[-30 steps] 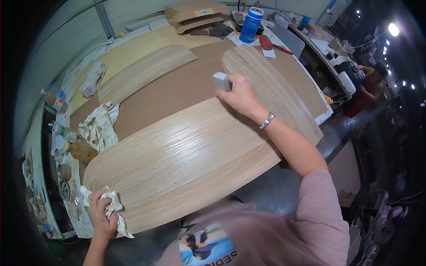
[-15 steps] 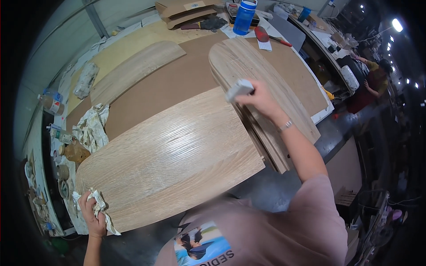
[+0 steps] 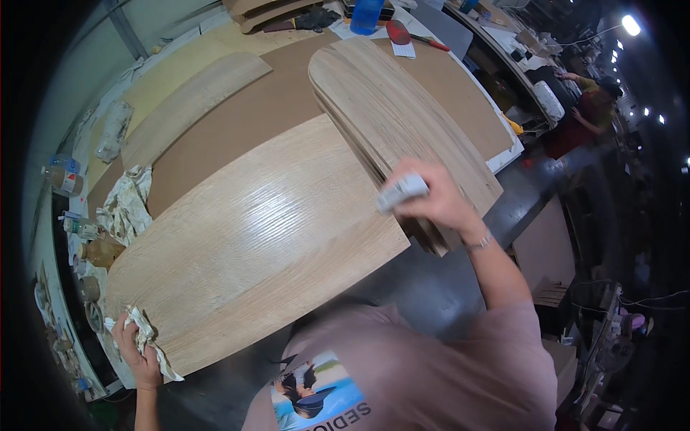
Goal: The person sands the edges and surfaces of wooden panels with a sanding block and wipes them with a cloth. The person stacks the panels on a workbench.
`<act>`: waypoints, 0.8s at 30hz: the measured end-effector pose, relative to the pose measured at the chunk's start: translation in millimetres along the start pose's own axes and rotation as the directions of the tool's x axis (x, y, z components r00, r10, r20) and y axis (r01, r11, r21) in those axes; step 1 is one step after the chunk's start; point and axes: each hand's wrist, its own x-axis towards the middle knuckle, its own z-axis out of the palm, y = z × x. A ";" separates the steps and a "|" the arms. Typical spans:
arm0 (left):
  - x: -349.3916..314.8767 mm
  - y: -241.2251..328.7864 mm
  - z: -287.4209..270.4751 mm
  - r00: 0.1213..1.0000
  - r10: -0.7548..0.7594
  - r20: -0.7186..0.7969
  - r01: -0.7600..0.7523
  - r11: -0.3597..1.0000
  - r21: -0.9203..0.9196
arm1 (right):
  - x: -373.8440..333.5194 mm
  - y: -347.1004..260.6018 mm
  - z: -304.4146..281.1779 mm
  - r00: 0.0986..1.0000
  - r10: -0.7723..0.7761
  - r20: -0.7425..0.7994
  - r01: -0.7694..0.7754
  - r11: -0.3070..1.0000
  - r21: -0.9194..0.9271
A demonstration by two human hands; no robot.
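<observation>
In front of me lies a pale wood-grain board (image 3: 259, 223) with a rounded left end and a straight right edge. My left hand (image 3: 141, 363) is closed round a crumpled, stained white rag (image 3: 146, 330) at the board's near left corner. My right hand (image 3: 440, 201) grips a small light-grey block (image 3: 404, 192), slightly blurred, at the board's straight right edge. Beneath and beyond that hand is a stack of similar round-ended boards (image 3: 388, 93). Whether the block touches the edge I cannot tell.
A narrower curved board (image 3: 201, 100) lies farther back on brown sheeting. Along the left stand a stained cloth (image 3: 129, 205), an amber jar (image 3: 103, 250) and a plastic bottle (image 3: 63, 176). A blue bottle (image 3: 367, 16) and a red-headed tool (image 3: 399, 32) sit at the back. Another person (image 3: 589, 108) works far right.
My right hand has come toward me with the grey block along the board's right edge. The left hand stays on the rag, and the whole view has shifted slightly.
</observation>
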 end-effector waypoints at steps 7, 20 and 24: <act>2.4 -3.9 2.4 1.000 0.016 -0.016 -0.016 1.000 -0.002 | -64.6 -18.9 -7.9 0.970 0.224 -0.089 -0.219 0.973 0.069; 4.1 0.5 -3.3 0.997 0.074 -0.008 -0.073 0.996 0.044 | -93.4 -36.0 49.5 0.779 -0.032 -0.627 -0.122 0.972 -0.202; 7.1 5.4 -3.2 0.997 0.078 -0.017 -0.077 0.996 0.047 | -94.3 -33.4 111.2 0.737 -0.205 -0.644 -0.079 0.920 -0.384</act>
